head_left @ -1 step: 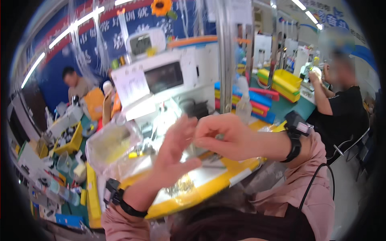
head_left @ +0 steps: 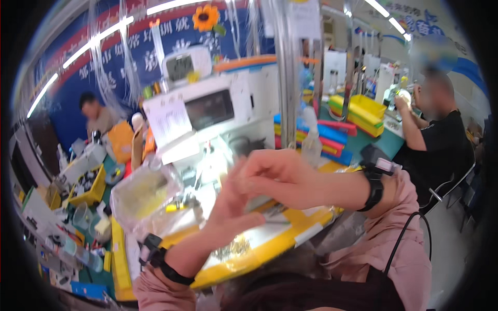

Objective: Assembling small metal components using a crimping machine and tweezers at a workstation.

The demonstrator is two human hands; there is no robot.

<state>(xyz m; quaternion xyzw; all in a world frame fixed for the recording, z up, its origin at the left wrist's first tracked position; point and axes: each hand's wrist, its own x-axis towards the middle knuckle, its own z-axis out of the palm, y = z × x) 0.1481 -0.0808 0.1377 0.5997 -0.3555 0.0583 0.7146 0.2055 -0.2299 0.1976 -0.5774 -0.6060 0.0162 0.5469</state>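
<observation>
The left hand is up, its thumb sticking out wide; the right hand curls close beside it, fingertips blurry; both arms reach inward.

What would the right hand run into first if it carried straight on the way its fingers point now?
Most likely the left hand: the right hand points toward it, leftward across the picture. The fingertips blur and overlap, so whether they already touch is unclear.
</observation>
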